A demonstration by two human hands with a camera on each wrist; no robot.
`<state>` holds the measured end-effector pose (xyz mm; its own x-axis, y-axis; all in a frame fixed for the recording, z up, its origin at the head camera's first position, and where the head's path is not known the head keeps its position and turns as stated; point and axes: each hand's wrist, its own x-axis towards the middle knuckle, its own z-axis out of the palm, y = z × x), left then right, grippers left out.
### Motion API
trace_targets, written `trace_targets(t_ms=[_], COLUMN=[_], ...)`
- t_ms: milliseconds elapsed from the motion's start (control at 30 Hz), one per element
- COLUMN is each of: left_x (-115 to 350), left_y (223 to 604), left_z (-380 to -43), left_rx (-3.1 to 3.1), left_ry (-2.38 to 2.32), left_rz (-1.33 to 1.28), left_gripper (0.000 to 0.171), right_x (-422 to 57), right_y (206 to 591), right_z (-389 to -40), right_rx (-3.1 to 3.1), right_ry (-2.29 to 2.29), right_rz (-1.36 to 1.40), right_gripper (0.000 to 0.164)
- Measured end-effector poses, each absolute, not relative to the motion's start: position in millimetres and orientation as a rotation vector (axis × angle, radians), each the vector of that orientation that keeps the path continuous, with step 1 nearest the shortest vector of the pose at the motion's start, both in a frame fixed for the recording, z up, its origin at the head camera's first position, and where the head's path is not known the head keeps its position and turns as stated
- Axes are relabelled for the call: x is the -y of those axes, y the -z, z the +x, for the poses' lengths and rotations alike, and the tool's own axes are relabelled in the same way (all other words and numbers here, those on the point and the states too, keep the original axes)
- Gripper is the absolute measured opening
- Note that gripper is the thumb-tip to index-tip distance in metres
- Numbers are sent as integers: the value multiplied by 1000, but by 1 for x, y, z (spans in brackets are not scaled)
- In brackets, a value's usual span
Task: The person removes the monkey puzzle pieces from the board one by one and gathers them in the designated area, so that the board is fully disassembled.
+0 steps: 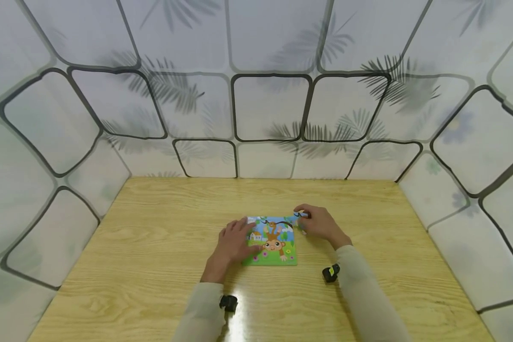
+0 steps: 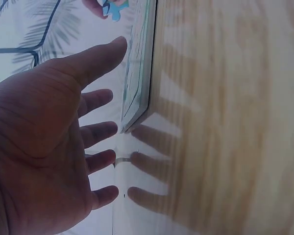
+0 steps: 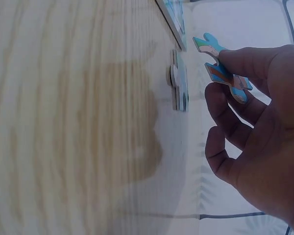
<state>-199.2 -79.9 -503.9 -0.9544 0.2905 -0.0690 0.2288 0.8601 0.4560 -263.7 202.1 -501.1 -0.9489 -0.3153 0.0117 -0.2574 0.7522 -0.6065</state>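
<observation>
Wooden table [image 1: 154, 247], colourful monkey puzzle [image 1: 275, 241]

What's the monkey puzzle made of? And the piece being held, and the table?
The monkey puzzle looks like thin wood or thick cardboard, with a printed top: its edge is straight and stiff. The puzzle piece seems the same, colourful with a flat, cut edge. The table looks like wood, or a wood-patterned covering: it has grain lines and a shiny bright patch.
</observation>
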Motion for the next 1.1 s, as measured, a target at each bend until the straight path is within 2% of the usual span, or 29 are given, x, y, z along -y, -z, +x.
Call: trace_targets(t_ms=[433, 633, 867, 1100], left_x=[80, 82, 83, 82], left_y=[504, 505, 504, 505], left_z=[-194, -194, -194, -194], left_rx=[-2877, -2861, -2848, -2860], left_ry=[-695, -712, -710, -690], left_rz=[460, 451, 450, 473], left_gripper=[70, 70, 63, 61], right_x=[-230, -242, -254, -259], right_y=[504, 503, 507, 511], right_z=[-260, -258, -258, -260], right_rx=[-2873, -2879, -2858, -2910], right_ry=[958, 920, 887, 804], right_rz=[-356, -288, -243, -313], right_gripper=[32, 27, 29, 26])
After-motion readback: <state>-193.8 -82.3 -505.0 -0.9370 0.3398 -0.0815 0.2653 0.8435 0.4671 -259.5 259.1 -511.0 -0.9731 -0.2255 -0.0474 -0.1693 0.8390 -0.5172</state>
